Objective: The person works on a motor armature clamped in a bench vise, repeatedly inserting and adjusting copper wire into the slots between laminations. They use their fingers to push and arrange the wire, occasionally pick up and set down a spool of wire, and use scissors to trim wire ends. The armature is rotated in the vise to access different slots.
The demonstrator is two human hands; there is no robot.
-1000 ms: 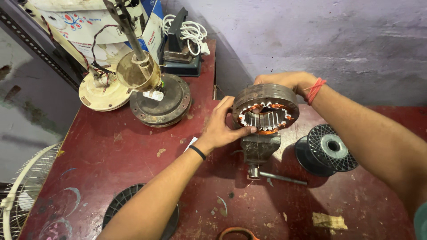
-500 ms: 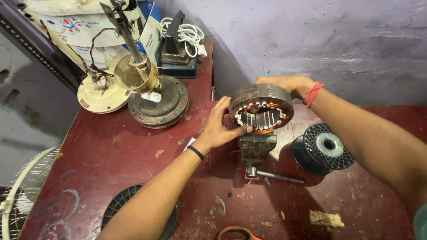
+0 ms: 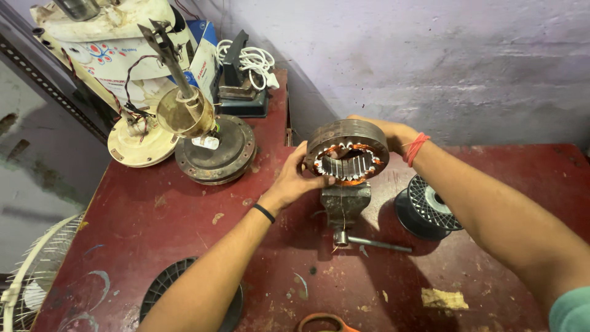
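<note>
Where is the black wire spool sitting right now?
In the head view, the black wire spool lies on the red table, right of the small bench vise and partly under the right forearm.

Fan-repair workshop: worn red workbench (image 3: 153, 221) bearing a bench vise (image 3: 346, 206), dismantled ceiling-fan motor (image 3: 212, 147) at far left, black wire spool (image 3: 427, 208) right, fan guard (image 3: 31, 283) near left.

A white box (image 3: 114, 52) with red and blue printed patterns leaned at the upper left of the frame, behind the fan parts. Just right of it stood a blue and white carton (image 3: 204, 52), partly hidden. A small white label (image 3: 206, 142) hung lower, on the fan motor.
</note>
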